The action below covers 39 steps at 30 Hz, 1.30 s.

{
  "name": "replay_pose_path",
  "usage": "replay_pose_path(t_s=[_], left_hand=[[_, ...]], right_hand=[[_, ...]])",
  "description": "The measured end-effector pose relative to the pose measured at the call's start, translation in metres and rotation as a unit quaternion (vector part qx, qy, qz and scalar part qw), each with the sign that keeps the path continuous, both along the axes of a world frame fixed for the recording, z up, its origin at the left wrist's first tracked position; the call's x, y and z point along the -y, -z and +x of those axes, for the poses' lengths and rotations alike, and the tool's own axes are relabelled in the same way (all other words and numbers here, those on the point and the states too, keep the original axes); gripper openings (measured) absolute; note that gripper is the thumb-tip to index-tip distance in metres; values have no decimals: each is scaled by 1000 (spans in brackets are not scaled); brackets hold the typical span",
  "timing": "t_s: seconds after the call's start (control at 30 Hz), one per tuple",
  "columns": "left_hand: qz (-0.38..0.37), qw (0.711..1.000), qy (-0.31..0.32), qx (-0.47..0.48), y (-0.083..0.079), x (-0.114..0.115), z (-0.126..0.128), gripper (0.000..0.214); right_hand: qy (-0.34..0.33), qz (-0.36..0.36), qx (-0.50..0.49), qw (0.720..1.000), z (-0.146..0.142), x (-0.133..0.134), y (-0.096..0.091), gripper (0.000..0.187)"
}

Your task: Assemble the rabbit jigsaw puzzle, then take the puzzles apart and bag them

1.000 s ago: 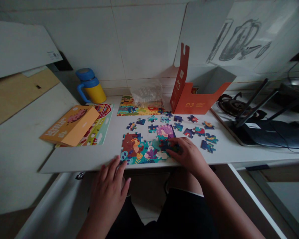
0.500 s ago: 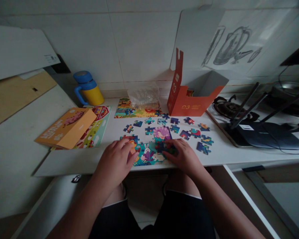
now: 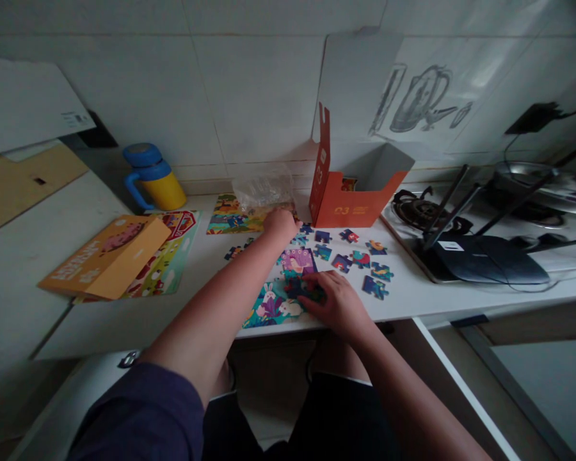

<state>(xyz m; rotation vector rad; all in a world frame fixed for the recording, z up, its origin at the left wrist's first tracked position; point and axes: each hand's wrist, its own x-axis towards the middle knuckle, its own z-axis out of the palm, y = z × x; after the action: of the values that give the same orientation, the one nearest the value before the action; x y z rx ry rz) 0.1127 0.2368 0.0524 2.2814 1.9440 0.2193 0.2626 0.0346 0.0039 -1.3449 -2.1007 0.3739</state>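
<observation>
My right hand (image 3: 335,299) rests at the partly joined jigsaw puzzle (image 3: 272,306) on the front of the counter. Its thumb and fingers close around a dark puzzle piece (image 3: 295,289). A purple section with a pink bird (image 3: 298,260) lies just behind. My left arm stretches across the puzzle, covering part of it. At the back, my left hand (image 3: 281,224) is down near the clear plastic bag (image 3: 264,187) and a colourful picture sheet (image 3: 223,223); its fingers are mostly hidden. Loose puzzle pieces (image 3: 375,287) lie scattered to the right.
An orange-red open box (image 3: 352,208) stands at the back. On the left are a yellow box (image 3: 100,256) on a picture board (image 3: 175,272), and a blue and yellow jug (image 3: 153,179). To the right sit a black router (image 3: 489,259) and a gas burner (image 3: 422,211).
My left hand has left the puzzle's left side and reached forward to the back of the counter. My right hand stays at the puzzle. The view has shifted slightly right.
</observation>
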Motion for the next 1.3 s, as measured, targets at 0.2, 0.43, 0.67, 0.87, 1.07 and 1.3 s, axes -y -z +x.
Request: replay_pose_path(t_s=[0.2,0.43,0.67,0.87,1.07,1.3], left_hand=[[-30,999,14,7,4,-25,-1,54],[-74,997,18,6,-1,-40,-52,54],[-103,993,10,60,-4,-37,-136,23],[-116,963,39,240,-4,1,-176,43],[-160,937,181,251,-1,58,-187,46],[-86,980,133,116,-12,65,-238,32]], right_hand=[[-1,-9,-1,1000,0,1,-3,35],[8,-8,0,1000,2,0,2,35],[5,-5,10,1000,1,0,0,34],[8,6,18,1000,1,0,3,35],[2,23,20,1000,2,-2,8,27],[-5,39,23,999,3,-1,8,19]])
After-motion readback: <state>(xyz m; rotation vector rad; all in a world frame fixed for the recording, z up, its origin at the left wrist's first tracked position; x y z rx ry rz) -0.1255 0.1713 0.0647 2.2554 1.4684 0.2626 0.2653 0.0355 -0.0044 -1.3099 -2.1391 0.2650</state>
